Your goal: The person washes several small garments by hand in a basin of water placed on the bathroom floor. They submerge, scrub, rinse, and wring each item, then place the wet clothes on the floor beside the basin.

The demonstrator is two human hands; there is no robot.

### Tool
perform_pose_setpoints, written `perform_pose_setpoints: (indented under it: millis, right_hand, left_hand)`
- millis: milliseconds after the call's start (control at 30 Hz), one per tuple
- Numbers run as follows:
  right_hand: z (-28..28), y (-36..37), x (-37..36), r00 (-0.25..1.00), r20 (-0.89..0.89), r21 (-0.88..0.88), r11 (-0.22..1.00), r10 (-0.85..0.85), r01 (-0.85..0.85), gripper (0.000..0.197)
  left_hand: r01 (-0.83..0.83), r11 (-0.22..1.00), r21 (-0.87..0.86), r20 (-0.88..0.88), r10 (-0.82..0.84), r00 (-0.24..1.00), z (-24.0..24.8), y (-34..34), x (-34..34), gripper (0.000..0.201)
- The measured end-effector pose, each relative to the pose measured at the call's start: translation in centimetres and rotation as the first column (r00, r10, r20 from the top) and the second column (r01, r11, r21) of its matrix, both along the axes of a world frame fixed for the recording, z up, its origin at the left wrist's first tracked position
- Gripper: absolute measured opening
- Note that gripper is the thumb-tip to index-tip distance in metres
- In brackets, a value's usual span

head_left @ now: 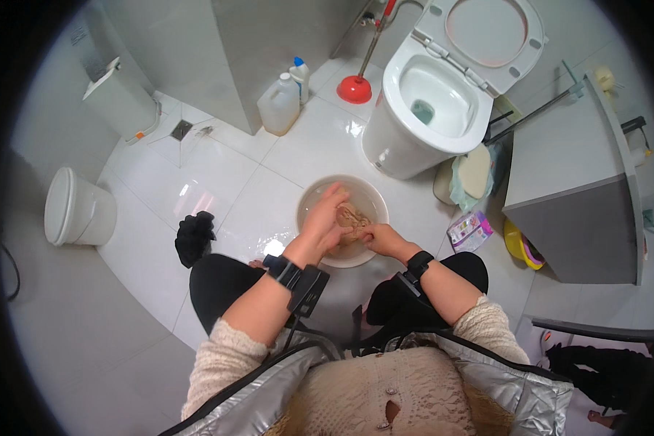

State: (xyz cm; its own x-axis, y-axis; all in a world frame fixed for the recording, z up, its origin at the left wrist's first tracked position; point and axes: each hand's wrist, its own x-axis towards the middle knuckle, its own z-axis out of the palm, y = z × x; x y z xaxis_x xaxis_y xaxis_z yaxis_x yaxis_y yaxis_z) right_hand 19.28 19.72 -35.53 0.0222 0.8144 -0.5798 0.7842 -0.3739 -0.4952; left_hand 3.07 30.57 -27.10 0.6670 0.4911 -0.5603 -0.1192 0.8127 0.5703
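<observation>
A round pale basin holding water stands on the floor between my knees. Over it, my left hand curves around a crumpled, wet-looking tan cloth, its thumb apart from the fingers. My right hand is closed, pinching the cloth's right side at the basin's rim. The exact kind of cloth cannot be made out. Black bands with small devices circle both my wrists.
Ahead to the right stands a toilet with its lid up, beside a red plunger. Jugs stand by the wall. At left are a white bucket and bunched black cloth. A purple packet and cabinet are right.
</observation>
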Motion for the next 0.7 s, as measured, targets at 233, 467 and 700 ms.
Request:
perform_pose_setpoints:
  millis: [233, 467, 700]
  right_hand:
    - [0.0, 0.3, -1.4, 0.91, -0.41, 0.268, 0.962, 0.066, 0.05, 0.036]
    - [0.7, 1.0, 0.0, 0.896, -0.418, 0.059, 0.98, -0.148, 0.189, 0.029]
    - [2.9, 0.4, -1.6, 0.495, -0.666, -0.369, 0.824, -0.558, 0.43, 0.036]
  left_hand:
    - [-0.121, 0.974, -0.194, 0.027, 0.129, 0.991, -1.5, 0.8, 1.3, 0.008]
    - [-0.236, 0.876, -0.421, -0.188, 0.17, 0.967, -2.3, 3.2, 0.7, 0.008]
    - [-0.255, 0.959, -0.125, -0.362, 0.195, 0.912, -4.0, 1.7, -1.8, 0.006]
